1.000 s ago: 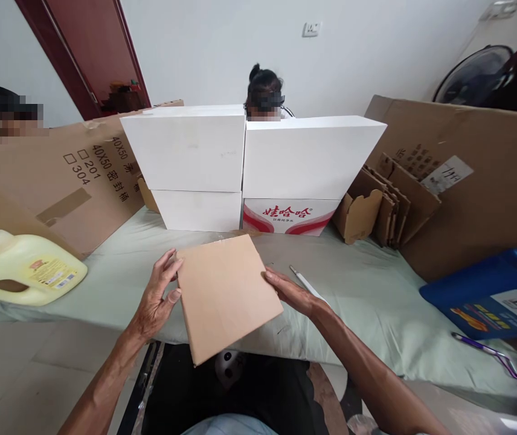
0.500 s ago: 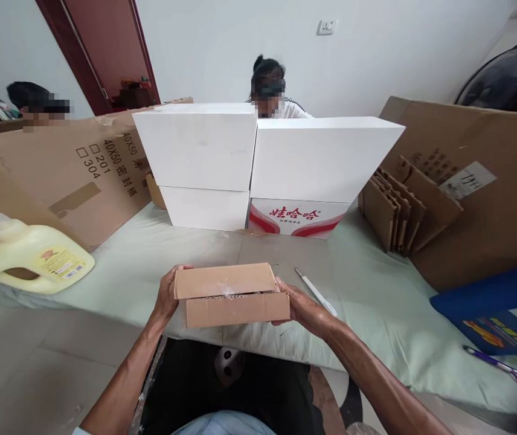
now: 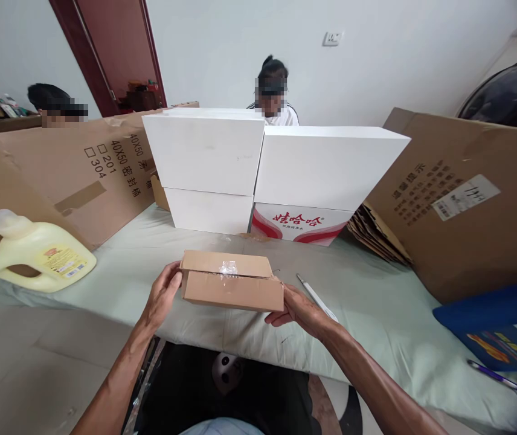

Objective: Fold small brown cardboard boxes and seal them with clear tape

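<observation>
A small flat brown cardboard box [image 3: 231, 290] is held over the near edge of the table, its long side facing me. A strip of clear tape crosses the seam on its top. My left hand [image 3: 162, 296] grips the box's left end, thumb on top. My right hand [image 3: 295, 308] supports the right end from below, fingers curled under it. A thin white pen-like tool [image 3: 316, 297] lies on the cloth just right of my right hand.
The table wears a pale green cloth [image 3: 376, 302]. White boxes [image 3: 204, 154] stack behind, over a red-printed carton [image 3: 297, 222]. Big cardboard sheets [image 3: 467, 199] lean at both sides. A yellow jug [image 3: 36, 254] lies left, a blue case [image 3: 498, 320] right. One person sits behind the boxes.
The box turned from showing its broad flat face to lying level with its taped top up. Both hands stayed on its ends throughout.
</observation>
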Action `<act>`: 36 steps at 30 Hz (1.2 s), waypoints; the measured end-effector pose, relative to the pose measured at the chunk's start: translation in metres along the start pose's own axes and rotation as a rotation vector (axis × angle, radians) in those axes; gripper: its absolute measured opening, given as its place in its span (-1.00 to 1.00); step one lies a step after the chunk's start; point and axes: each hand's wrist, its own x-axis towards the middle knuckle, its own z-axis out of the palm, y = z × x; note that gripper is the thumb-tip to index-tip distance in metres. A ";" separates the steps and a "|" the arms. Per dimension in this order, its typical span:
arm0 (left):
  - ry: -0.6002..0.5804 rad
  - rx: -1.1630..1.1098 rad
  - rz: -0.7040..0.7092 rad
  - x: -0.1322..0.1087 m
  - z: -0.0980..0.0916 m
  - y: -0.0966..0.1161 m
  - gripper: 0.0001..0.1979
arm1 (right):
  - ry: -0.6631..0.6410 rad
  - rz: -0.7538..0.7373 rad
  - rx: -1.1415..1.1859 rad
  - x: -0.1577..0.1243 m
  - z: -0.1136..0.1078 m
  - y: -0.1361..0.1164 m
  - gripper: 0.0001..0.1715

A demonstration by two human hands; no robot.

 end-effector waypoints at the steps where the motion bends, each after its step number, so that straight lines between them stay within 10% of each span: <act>1: 0.020 -0.022 0.070 -0.004 0.003 0.002 -0.23 | 0.009 -0.006 -0.010 0.001 0.001 0.000 -0.17; 9: -0.212 -0.022 0.286 0.016 -0.006 0.011 -0.53 | 0.012 -0.006 -0.023 0.001 -0.005 0.006 -0.20; 18: -0.355 -0.022 0.240 0.048 -0.012 0.016 -0.26 | 0.017 -0.088 -0.083 0.001 -0.018 0.026 -0.18; 27: -0.293 -0.005 0.292 0.027 -0.006 0.008 -0.24 | 0.765 -0.138 -1.098 -0.021 -0.094 0.081 -0.76; 36: -0.224 -0.056 0.293 0.000 0.004 0.001 -0.24 | 0.802 -0.104 -1.167 -0.034 -0.113 0.080 -0.85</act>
